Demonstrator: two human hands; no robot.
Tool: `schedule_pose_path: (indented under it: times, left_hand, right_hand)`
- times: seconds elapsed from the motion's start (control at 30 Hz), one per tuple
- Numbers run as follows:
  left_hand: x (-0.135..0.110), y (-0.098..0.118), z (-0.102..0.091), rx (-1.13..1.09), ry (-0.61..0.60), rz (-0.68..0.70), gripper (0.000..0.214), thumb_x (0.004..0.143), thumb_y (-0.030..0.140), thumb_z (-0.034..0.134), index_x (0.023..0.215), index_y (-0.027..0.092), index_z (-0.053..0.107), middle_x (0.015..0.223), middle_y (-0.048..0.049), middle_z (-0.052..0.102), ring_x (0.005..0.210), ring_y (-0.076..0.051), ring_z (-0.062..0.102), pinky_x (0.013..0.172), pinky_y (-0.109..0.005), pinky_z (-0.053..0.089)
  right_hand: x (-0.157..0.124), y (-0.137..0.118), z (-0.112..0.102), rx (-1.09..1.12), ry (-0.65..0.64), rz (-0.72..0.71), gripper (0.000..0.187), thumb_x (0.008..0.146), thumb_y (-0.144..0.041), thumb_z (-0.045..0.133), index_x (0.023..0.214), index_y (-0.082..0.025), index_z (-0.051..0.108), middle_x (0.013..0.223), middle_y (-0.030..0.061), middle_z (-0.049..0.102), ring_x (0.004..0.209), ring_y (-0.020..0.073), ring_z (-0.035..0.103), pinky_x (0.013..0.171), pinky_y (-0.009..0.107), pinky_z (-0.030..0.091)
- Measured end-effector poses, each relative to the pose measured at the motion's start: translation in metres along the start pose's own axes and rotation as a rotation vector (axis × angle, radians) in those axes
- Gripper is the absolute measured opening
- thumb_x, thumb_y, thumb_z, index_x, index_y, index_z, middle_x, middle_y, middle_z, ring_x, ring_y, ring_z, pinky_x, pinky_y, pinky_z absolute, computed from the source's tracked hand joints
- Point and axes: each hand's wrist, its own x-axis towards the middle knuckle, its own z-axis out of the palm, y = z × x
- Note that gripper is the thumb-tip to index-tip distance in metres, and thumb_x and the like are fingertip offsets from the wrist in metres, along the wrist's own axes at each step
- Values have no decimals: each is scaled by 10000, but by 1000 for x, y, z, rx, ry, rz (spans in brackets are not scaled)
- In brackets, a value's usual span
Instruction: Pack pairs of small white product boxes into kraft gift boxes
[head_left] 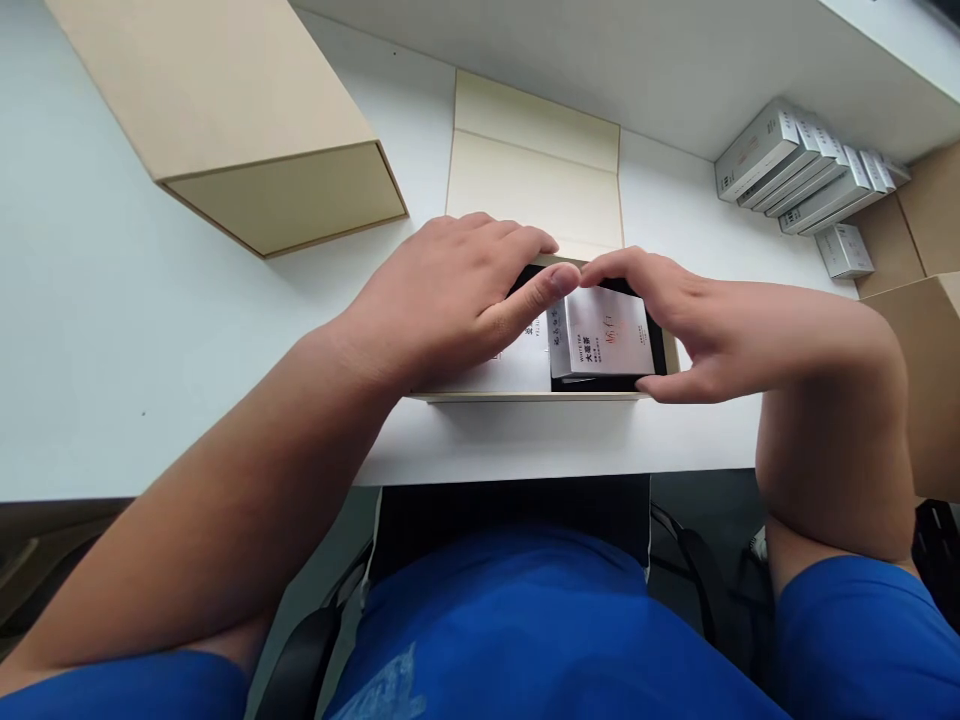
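A cream gift box with a dark lining lies near the table's front edge, its lid folded open away from me. Inside, a silver tea carton marked "WHITE TEA" sits slightly tilted in the right part. A white carton fills the left part, mostly under my left hand. That hand lies flat, fingers stretched toward the back wall and thumb reaching right. My right hand arches over the box's right end, fingertips by the silver carton's back edge, thumb on the front rim, fingers apart.
A large closed cream box stands at the back left. Several silver cartons lean in a row at the back right, with a small silver carton beside them. A brown cardboard box stands at the right edge.
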Motion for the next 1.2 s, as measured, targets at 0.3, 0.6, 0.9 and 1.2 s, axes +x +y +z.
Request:
schedule_pose_path:
  times: [0.3,0.6,0.9,1.2]
  left_hand:
    - [-1,-2,3,-40,13,-25,844,1022,843,192,1277,243,726,1169,-119,782,1193,-374,677,1134,-557,484]
    - [-1,-1,2,-67,13,-35,792,1028,825,209,1220,258,727,1160,-110,778,1211,-381,676,1138,-559,478]
    - [1,6,-5,25,-93,-64,766,1069,736,214,1356,193,672,1226,-129,759,1237,-360,650,1180,-545,437]
    - [3,9,-7,89,-169,-148,757,1026,734,283,1385,192,670,1225,-147,731,1267,-403,632,1187,-563,407]
  right_hand:
    - [21,1,8,107,6,-62,447,951,-491,699,1326,-255,636,1232,80,705,1089,250,633,930,380,512]
    - [47,-9,11,-7,-131,-22,562,977,-746,586,1058,-223,772,967,76,725,911,227,594,792,332,404]
    - [54,-16,28,-13,81,223,724,1041,-802,394,1001,-189,778,889,67,706,850,201,605,759,307,328]
    - [18,-11,15,312,-101,110,574,1037,-722,523,1264,-229,711,1013,28,753,781,143,612,736,287,404]
